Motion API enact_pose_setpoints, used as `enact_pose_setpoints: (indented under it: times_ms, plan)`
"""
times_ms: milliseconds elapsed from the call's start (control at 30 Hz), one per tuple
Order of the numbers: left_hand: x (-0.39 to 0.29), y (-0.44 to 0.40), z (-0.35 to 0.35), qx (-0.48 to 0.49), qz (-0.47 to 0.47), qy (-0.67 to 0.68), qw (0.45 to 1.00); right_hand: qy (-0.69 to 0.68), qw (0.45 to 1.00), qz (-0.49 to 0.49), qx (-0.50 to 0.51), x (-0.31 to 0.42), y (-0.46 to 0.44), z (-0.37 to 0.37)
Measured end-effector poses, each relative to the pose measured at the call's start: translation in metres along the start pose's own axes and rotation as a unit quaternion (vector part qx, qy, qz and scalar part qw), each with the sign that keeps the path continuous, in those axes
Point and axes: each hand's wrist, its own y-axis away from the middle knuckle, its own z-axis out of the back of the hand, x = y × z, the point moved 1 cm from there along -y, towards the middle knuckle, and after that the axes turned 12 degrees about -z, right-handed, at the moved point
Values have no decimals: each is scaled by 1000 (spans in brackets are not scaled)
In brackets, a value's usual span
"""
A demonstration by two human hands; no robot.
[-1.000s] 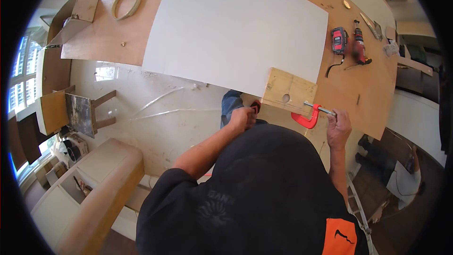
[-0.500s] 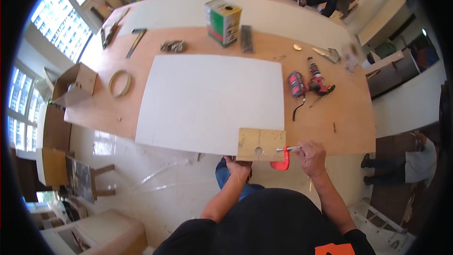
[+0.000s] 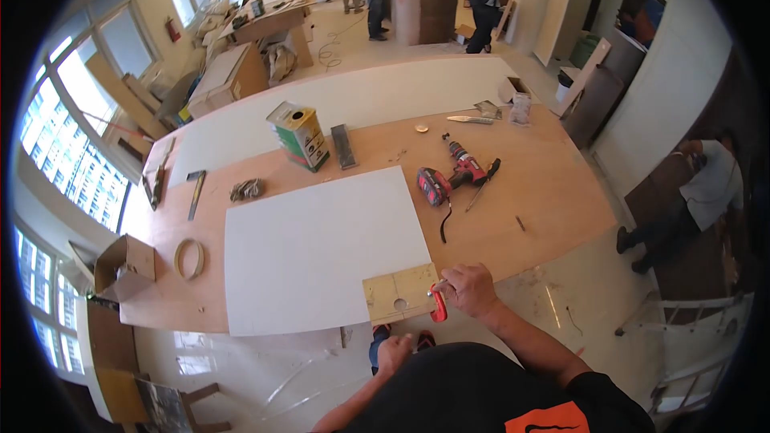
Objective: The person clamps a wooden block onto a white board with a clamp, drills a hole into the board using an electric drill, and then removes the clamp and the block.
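Note:
A small yellowish wooden board (image 3: 383, 298) with a round hole lies on the front right corner of a white panel (image 3: 321, 252). A red C-clamp (image 3: 439, 305) sits at the board's right edge. My right hand (image 3: 469, 289) is closed around the clamp's screw end. Below the board, apart from it and close to my body, my left hand (image 3: 395, 353) is curled; whatever it may hold is hidden.
On the plywood table (image 3: 529, 244) lie a red drill (image 3: 465, 164), a green-and-white tin can (image 3: 298, 136), a tape roll (image 3: 189, 259), a square (image 3: 196, 192) and a dark block (image 3: 342, 147). A cardboard box (image 3: 126, 267) stands left. Several people work farther off.
My left hand has come away from under the board's edge, back toward my body. My right hand remains on the clamp. The view has tilted up and swung, showing more of the room.

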Motion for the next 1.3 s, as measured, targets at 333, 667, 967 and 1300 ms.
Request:
enact_pose_setpoints:
  times_ms: [333,667,967,1300]
  plan:
    - [-10,-79,85,90,-209,-225,947,-2,1000,-18,-15,-2,7,-7]
    - [31,-98,70,101,-241,-188,947,16,999,-40,-13,14,1,3]
    - [47,-144,112,148,-151,-123,969,26,997,-74,4,24,-1,2]
    - [49,-151,106,164,-194,-130,958,9,997,-81,9,21,-5,3]
